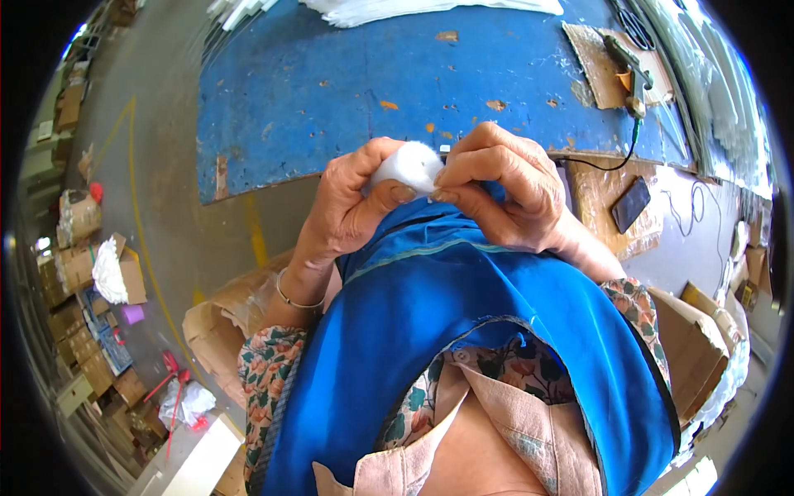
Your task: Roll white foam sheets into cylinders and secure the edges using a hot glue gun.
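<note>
**Both hands working a small white piece at the desk edge**

The left hand (351,207) is clamped on a small white foam-like piece (407,165), thumb pressed against its lower side and fingers wrapped over the top. The right hand (504,194) meets it from three o'clock, its fingertips (442,186) pinched together on the piece's right edge, as if picking or peeling at something too small to make out. The piece sits at the picture's centre, held just above the blue apron (463,331) and in front of the near edge of the worn blue desk (331,91).

By my reading, the step in hand is fine fingertip work on the piece: trimming, peeling or seating some small part. The next move calls for a steady left-hand hold while the right pinch pulls or presses with care.

At two o'clock, a dark phone (630,204) lies on cardboard, and a corded tool (630,70) rests at one o'clock.
</note>
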